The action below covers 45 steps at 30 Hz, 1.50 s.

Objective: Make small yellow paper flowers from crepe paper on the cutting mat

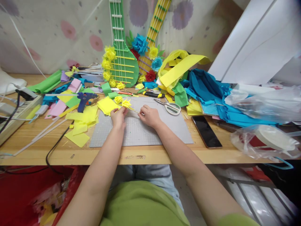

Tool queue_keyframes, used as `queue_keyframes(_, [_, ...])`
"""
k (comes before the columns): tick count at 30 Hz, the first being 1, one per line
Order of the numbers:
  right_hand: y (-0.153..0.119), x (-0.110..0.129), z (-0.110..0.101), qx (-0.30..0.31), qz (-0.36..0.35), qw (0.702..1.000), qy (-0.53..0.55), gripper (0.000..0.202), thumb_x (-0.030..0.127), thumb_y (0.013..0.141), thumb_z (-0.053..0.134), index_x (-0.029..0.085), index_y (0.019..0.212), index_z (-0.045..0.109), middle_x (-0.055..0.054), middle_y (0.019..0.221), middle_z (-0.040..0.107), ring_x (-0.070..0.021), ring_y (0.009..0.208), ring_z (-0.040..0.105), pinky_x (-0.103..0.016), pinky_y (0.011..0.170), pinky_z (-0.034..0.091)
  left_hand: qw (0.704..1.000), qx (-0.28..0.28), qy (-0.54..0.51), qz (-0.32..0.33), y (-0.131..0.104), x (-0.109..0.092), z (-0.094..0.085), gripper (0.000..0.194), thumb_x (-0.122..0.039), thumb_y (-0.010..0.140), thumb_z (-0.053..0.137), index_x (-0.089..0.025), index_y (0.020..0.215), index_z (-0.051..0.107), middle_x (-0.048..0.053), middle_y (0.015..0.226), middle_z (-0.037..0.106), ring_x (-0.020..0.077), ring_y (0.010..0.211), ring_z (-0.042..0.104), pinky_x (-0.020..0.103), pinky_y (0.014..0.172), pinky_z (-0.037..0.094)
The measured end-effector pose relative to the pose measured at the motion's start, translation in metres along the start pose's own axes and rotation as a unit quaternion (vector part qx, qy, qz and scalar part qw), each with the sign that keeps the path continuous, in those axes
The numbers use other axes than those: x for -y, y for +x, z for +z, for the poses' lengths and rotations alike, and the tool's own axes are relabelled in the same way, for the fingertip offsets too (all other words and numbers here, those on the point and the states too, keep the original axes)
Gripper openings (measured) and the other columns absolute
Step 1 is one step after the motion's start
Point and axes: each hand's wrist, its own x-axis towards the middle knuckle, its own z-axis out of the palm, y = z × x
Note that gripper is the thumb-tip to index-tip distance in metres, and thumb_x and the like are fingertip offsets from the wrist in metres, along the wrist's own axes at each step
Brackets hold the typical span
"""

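Above the grey cutting mat (141, 138), my left hand (118, 117) pinches a yellow paper flower (126, 103) near its base. A thin stick (134, 110) runs from the flower toward my right hand (150, 116), whose fingers are closed around its other end. Just behind my left hand lies another small yellow paper flower (118, 99). A stack of yellow paper squares (107, 105) sits beside that hand on the left. White-handled scissors (172, 108) rest on the mat's far right part, beyond my right hand.
A blue glue gun (84, 101) stands among coloured paper scraps at left. Behind the mat lean a green paper guitar (125, 67) and a yellow one (154, 28). A phone (207, 131) lies right of the mat, near blue crepe paper (207, 84) and a bagged cup (265, 138).
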Motion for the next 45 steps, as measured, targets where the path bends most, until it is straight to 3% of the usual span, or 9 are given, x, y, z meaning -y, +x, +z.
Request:
queue_keyframes(5, [0.000,-0.010,-0.005,-0.068,0.080,0.992,0.067,0.020,0.031,0.085,0.037,0.018,0.085,0.053,-0.005,0.093,0.054,-0.0134,0.073,0.050,-0.024,0.059,0.032,0.998,0.019,0.046,0.042,-0.002,0.001,0.000,0.038,-0.005,0.059,0.061,-0.019,0.080,0.034,-0.002,0.068,0.056,0.0106,0.063,0.061,0.027,0.067,0.052])
queue_keyframes(12, [0.007,-0.024,0.002,-0.108,0.188,0.957,0.193,0.017,0.030,0.077,0.044,0.018,0.088,0.050,-0.005,0.090,0.056,-0.0153,0.079,0.050,-0.028,0.069,0.037,0.980,0.139,0.141,0.025,-0.014,0.007,0.005,0.036,-0.008,0.057,0.064,-0.019,0.081,0.039,0.001,0.071,0.060,0.0129,0.062,0.061,0.029,0.061,0.051])
queue_keyframes(16, [0.009,-0.025,-0.007,-0.078,0.257,0.892,0.363,0.028,0.034,0.069,0.052,0.020,0.092,0.047,-0.003,0.087,0.057,-0.0121,0.067,0.050,-0.025,0.058,0.037,0.969,0.194,0.155,0.015,-0.017,0.010,0.005,0.034,-0.009,0.057,0.064,-0.018,0.080,0.041,0.001,0.070,0.061,0.0129,0.063,0.060,0.028,0.060,0.050])
queue_keyframes(20, [0.008,-0.021,-0.022,0.034,0.284,0.795,0.534,0.046,0.029,0.064,0.060,0.022,0.106,0.041,0.004,0.073,0.053,-0.0032,0.041,0.031,-0.019,0.040,0.022,0.958,0.244,0.147,-0.014,-0.020,0.012,0.005,0.035,-0.010,0.058,0.065,-0.018,0.081,0.042,0.000,0.068,0.061,0.0124,0.060,0.060,0.028,0.058,0.051])
queue_keyframes(22, [0.006,-0.020,-0.024,0.081,0.273,0.766,0.576,0.050,0.026,0.063,0.063,0.022,0.108,0.041,0.008,0.062,0.046,-0.0019,0.038,0.025,-0.018,0.038,0.016,0.956,0.254,0.144,-0.022,-0.020,0.013,0.005,0.036,-0.010,0.058,0.066,-0.018,0.083,0.041,0.000,0.068,0.061,0.0122,0.058,0.060,0.028,0.057,0.051])
queue_keyframes(29, [0.011,-0.019,-0.011,0.098,0.279,0.745,0.598,0.044,0.024,0.063,0.066,0.019,0.102,0.045,0.009,0.056,0.043,-0.0010,0.036,0.025,-0.017,0.036,0.015,0.962,0.240,0.126,-0.029,-0.019,0.013,0.006,0.032,-0.010,0.063,0.065,-0.016,0.086,0.043,0.002,0.067,0.062,0.0133,0.058,0.062,0.032,0.062,0.052])
queue_keyframes(34, [0.017,-0.018,-0.005,0.050,0.302,0.721,0.622,0.037,0.025,0.066,0.064,0.019,0.097,0.045,0.009,0.053,0.043,-0.0009,0.034,0.023,-0.016,0.034,0.015,0.974,0.200,0.087,-0.056,-0.014,0.012,0.006,0.027,-0.015,0.075,0.054,-0.017,0.096,0.037,0.004,0.069,0.065,0.0153,0.061,0.064,0.033,0.065,0.052])
queue_keyframes(42, [0.020,-0.012,-0.002,-0.053,0.358,0.675,0.643,0.029,0.025,0.066,0.065,0.021,0.085,0.044,0.010,0.050,0.044,-0.0008,0.031,0.023,-0.017,0.034,0.012,0.951,0.260,0.089,-0.141,-0.028,0.005,0.008,0.038,-0.012,0.073,0.057,-0.014,0.104,0.036,0.009,0.073,0.066,0.0183,0.069,0.066,0.037,0.073,0.051])
queue_keyframes(45, [0.020,-0.012,0.002,-0.069,0.365,0.670,0.643,0.032,0.028,0.065,0.066,0.021,0.086,0.043,0.010,0.052,0.044,-0.0005,0.032,0.023,-0.017,0.034,0.013,0.945,0.264,0.077,-0.179,-0.031,0.002,0.008,0.029,-0.010,0.074,0.056,-0.013,0.098,0.040,0.010,0.074,0.066,0.0182,0.071,0.065,0.036,0.073,0.050])
